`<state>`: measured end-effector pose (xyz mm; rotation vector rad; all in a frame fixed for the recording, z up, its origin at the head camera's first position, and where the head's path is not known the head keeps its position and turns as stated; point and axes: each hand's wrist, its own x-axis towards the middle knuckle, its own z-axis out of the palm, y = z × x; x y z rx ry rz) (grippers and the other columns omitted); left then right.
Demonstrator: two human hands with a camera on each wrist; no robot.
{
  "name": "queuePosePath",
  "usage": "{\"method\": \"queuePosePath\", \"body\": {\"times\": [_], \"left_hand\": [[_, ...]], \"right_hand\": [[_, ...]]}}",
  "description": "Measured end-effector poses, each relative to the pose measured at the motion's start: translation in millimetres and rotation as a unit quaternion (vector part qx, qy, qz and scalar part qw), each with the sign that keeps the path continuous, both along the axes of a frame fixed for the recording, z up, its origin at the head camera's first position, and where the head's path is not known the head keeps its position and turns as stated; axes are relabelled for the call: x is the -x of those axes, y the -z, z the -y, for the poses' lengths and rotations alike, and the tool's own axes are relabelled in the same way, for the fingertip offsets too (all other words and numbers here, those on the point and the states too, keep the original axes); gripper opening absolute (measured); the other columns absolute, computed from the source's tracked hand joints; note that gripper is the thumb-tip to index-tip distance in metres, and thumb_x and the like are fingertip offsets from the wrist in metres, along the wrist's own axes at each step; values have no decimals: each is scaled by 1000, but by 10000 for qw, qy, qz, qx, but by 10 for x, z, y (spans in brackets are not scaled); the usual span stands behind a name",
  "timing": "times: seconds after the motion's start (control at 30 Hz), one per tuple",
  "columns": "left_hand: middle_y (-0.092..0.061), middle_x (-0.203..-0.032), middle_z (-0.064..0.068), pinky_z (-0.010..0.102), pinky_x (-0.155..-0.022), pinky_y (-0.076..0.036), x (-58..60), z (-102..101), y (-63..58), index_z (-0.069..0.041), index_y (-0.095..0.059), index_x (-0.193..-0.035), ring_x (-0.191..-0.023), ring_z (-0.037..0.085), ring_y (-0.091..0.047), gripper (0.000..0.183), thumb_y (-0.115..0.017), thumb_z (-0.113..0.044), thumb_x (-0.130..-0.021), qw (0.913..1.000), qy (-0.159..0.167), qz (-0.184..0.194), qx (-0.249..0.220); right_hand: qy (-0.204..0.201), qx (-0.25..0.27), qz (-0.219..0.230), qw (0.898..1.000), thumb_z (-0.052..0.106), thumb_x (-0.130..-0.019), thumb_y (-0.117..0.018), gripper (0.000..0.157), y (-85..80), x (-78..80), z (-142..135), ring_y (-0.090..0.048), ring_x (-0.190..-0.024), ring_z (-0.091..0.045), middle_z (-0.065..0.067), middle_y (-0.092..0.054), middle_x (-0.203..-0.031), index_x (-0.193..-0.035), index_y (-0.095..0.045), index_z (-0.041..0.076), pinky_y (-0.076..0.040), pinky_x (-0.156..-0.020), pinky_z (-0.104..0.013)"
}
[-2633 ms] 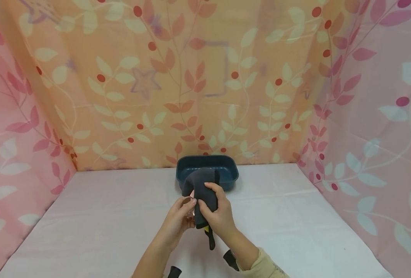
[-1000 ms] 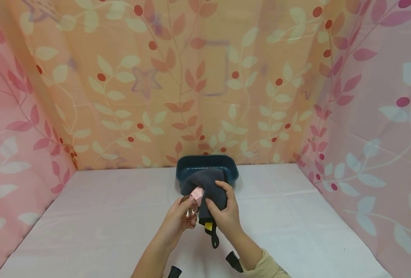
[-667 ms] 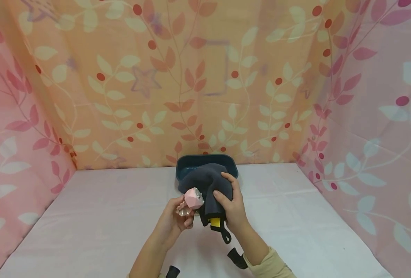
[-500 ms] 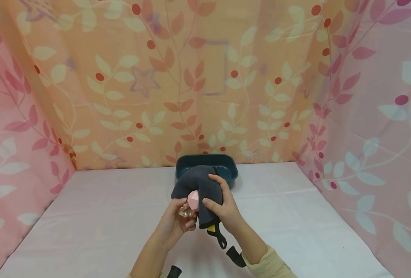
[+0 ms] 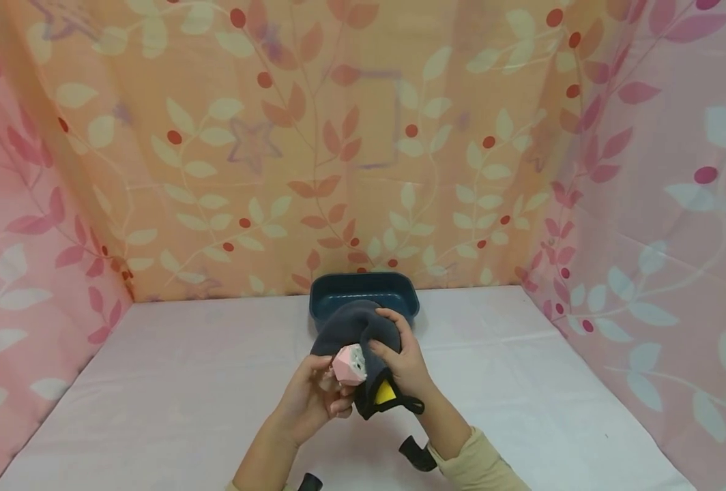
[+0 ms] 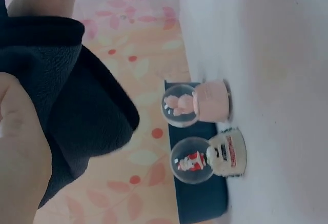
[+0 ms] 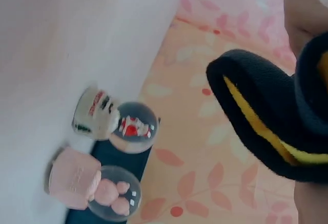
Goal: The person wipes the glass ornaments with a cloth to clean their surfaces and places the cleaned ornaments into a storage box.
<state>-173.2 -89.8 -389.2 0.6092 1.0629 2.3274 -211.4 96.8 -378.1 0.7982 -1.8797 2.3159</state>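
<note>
In the head view, my left hand (image 5: pixel 304 402) pinches a small ornament with a pink faceted base (image 5: pixel 346 365); a clear part shows among the fingers. The base is tipped so its whitish underside faces right. My right hand (image 5: pixel 409 361) grips a dark grey cloth (image 5: pixel 344 324) with black edging, a hanging loop and a yellow reverse side, draped behind and against the ornament. Both wrist views show the cloth raised above the table, but not the ornament. Beyond it stand a pink snow globe (image 6: pixel 212 101) and a white snow globe (image 6: pixel 228 155) with a Santa figure.
A dark blue rectangular basin (image 5: pixel 320 300) stands at the table's back edge, behind the cloth and the two snow globes. Patterned curtains enclose the white table (image 5: pixel 185 382) at the back and sides. Black pieces (image 5: pixel 418 453) sit by both wrists.
The ornament's pink base, mostly covered by the cloth at first, has come into sight and turned its underside outward. The right hand has shifted the cloth, and its yellow reverse shows more.
</note>
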Motion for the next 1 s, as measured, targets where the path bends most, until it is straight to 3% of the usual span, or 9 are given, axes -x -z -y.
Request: {"method": "queuePosePath", "body": {"times": [0.07, 0.17, 0.3, 0.4, 0.47, 0.57, 0.7, 0.87, 1.0], "left_hand": [[-60, -78, -4, 22, -59, -40, 2, 4, -9, -19, -68, -95, -58, 7, -50, 52, -18, -27, -102, 10000, -54, -56, 25], [-59, -77, -4, 23, -60, -41, 12, 18, -29, -19, -67, -93, -58, 7, -51, 49, -20, -28, -102, 9977, -538, -211, 357], [-56, -76, -4, 25, -62, -41, 29, 25, -58, -20, -64, -90, -58, 9, -48, 37, -29, -29, -99, 9861, -1224, -351, 1066], [-56, -78, -4, 27, -65, -42, 38, 9, -66, -20, -63, -93, -59, 9, -49, 30, -36, -29, -97, 9784, -1408, -500, 1430], [-57, -79, -5, 26, -65, -44, 32, 1, -56, -20, -63, -94, -60, 9, -50, 28, -37, -28, -96, 9761, -1438, -605, 1514], [-58, -80, -6, 25, -66, -45, 16, -5, -35, -18, -62, -95, -61, 8, -51, 26, -37, -25, -95, 9778, -1447, -660, 1362], [-58, -81, -4, 25, -67, -46, 5, -11, -32, -15, -59, -101, -63, 8, -53, 24, -38, -26, -96, 9795, -1374, -761, 1260], [-53, -97, 6, 26, -68, -45, 23, 31, -96, -7, -42, -119, -69, 12, -53, 26, -44, -25, -100, 9683, -1604, -891, 1697], [-46, -111, 12, 27, -71, -45, 83, 136, -181, -2, -36, -128, -78, 17, -52, 36, -53, -16, -100, 9484, -2146, -714, 2223]], "right_hand": [[139, 73, 144, 9998, -3, -92, -56, 46, -7, 0, -21, -58, -103, -12, -4, -52, -121, -134, -37, -2, -49, -87, -24], [230, 278, 389, 9986, -3, -92, -51, 47, -28, -16, -56, -61, -95, -12, -8, -50, -120, -136, -35, 3, -52, -79, -24], [-301, 376, 770, 9959, 5, -92, -55, 53, -50, -43, -59, -57, -96, -18, -15, -41, -126, -139, -33, 15, -54, -76, -26], [-608, 143, 883, 9941, 12, -92, -62, 56, -35, -48, -27, -51, -103, -22, -17, -35, -130, -140, -34, 18, -52, -79, -28], [-586, 21, 763, 9954, 13, -92, -63, 52, -8, -51, -6, -50, -104, -23, -16, -36, -130, -137, -37, 18, -52, -81, -28], [-402, 36, 271, 9988, 8, -93, -60, 43, 44, -52, 10, -53, -104, -19, -11, -43, -126, -130, -42, 23, -50, -85, -28], [-242, 92, -248, 9994, 0, -94, -55, 43, 74, -33, 4, -55, -104, -14, -6, -47, -123, -127, -44, 25, -48, -90, -27], [304, 147, 117, 9994, -2, -93, -53, 44, 21, 6, -63, -57, -102, -13, -9, -46, -124, -134, -39, 8, -49, -87, -26], [770, 435, 478, 9949, -4, -92, -53, 48, -79, 20, -212, -58, -99, -16, -14, -43, -125, -137, -36, 6, -52, -80, -26]]}}
